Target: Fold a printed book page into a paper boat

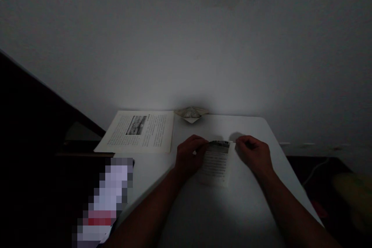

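A printed sheet of paper (pixel 217 164), apparently folded into a narrow upright rectangle, lies on the white table in front of me. It carries lines of text and a dark picture along its top. My left hand (pixel 190 157) is closed on the sheet's upper left edge, thumb and fingers pinched together. At the upper right corner my right hand (pixel 255 153) is closed too, its fingertips pinching the paper's edge. Shadow hides the exact fingertip contact. Beyond the hands, near the wall, sits a folded paper boat (pixel 191 115) made of similar printed paper.
Flat printed pages (pixel 157 131) lie at the table's back left. A phone-like object with a blurred, lit screen (pixel 109 193) is at the left edge. The white table (pixel 247 124) meets a grey wall (pixel 186 54). A pale cable (pixel 314 170) runs at the right.
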Tool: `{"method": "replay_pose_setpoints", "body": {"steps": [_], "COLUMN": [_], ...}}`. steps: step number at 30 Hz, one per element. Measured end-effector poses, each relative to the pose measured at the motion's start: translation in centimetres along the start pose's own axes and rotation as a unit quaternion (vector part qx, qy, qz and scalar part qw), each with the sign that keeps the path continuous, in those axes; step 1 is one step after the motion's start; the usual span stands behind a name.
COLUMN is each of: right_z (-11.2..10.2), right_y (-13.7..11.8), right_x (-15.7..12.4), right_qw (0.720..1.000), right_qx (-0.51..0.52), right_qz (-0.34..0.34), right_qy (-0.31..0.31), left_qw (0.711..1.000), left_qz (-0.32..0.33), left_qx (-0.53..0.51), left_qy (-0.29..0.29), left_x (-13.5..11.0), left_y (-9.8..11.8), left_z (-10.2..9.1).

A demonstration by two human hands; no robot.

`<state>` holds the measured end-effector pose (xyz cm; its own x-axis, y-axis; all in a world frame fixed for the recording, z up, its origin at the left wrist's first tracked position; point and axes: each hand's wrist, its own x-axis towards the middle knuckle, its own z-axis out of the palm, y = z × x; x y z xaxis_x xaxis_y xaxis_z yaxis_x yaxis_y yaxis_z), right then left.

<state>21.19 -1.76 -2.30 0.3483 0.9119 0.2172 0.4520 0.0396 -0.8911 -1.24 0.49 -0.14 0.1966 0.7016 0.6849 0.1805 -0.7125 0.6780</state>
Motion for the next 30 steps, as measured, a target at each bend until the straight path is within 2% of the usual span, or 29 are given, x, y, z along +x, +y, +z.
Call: {"method": "replay_pose_setpoints", "body": {"steps": [2, 4, 7, 10, 13, 16, 22, 27, 30], "right_z": [-0.3, -0.3, 0.3, 1.1, 1.6, 1.6, 1.5, 1.1, 0.7], "right_y": [0.0, -0.4, -1.7, -3.1, -4.0, -4.2, -4.0, -3.7, -3.4], "right_x": [-0.1, -0.4, -1.2, -1.7, -1.8, -1.9, -2.2, -2.0, -1.9], "right_qw": [0.999, 0.998, 0.986, 0.954, 0.927, 0.92, 0.921, 0.942, 0.945], "right_qx": [0.006, 0.001, -0.033, -0.076, -0.105, -0.129, -0.136, -0.106, -0.071], "right_qz": [-0.004, -0.04, -0.161, -0.287, -0.349, -0.355, -0.356, -0.317, -0.316], "right_qy": [0.031, 0.04, 0.007, -0.039, -0.086, -0.104, -0.085, 0.01, 0.049], "left_qw": [1.0, 0.999, 0.998, 0.994, 0.991, 0.988, 0.974, 0.955, 0.947], "left_qz": [-0.016, -0.034, -0.056, -0.055, -0.046, -0.064, -0.163, -0.246, -0.275], "left_qx": [0.0, 0.003, 0.008, -0.002, -0.004, 0.015, 0.008, -0.011, -0.019], "left_qy": [-0.003, -0.012, -0.043, -0.093, -0.128, -0.142, -0.158, -0.167, -0.167], "left_x": [0.1, 0.1, -0.1, -0.4, -0.6, -0.6, -0.2, -0.2, -0.3], "left_y": [-0.3, -0.5, -0.6, -0.5, -0.3, -0.2, 0.4, 0.4, 0.2], "left_z": [-0.1, 0.0, 0.2, 0.7, 1.1, 1.3, 1.3, 1.4, 1.4]}}
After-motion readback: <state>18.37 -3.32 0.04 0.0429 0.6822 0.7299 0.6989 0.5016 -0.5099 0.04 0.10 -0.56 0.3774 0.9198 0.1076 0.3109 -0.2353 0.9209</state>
